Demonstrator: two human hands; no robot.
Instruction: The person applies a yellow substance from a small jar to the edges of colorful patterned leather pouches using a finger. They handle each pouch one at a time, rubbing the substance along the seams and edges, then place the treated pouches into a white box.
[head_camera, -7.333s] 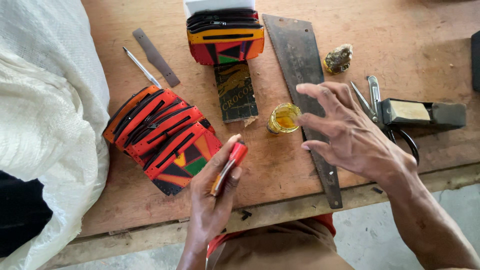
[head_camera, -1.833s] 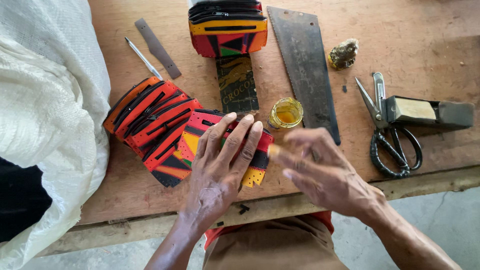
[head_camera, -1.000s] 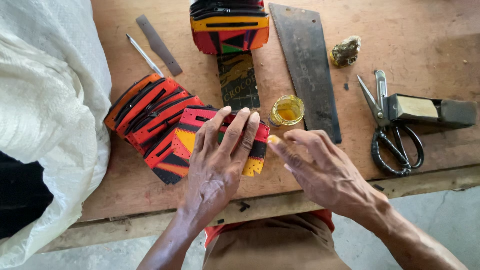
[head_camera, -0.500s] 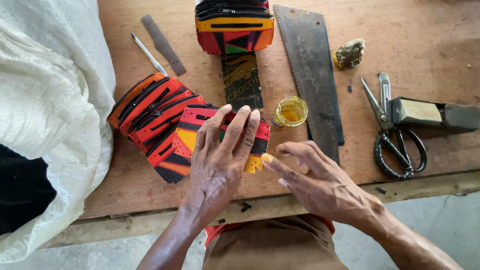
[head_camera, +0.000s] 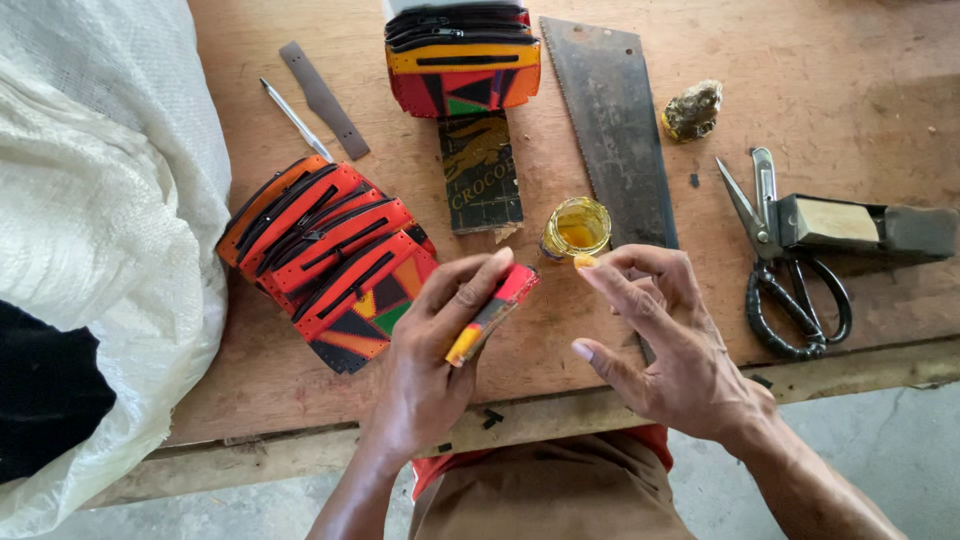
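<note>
Patterned pouch (head_camera: 492, 312) gripped in left hand (head_camera: 430, 370), right hand (head_camera: 665, 345) open beside, glue jar (head_camera: 577, 227) and saw blade (head_camera: 612, 130) just behind

Bare forearms without sleeves, left hand (head_camera: 430, 360), right hand (head_camera: 670, 350), brown trousers, red shirt hem

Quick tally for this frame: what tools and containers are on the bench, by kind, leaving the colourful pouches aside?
Saw blade: 1
Scissors: 1
Glue pot, yellow: 1
Thin metal pick: 1
Flat grey strip: 1
Dark block tool: 1
Total: 6
</note>
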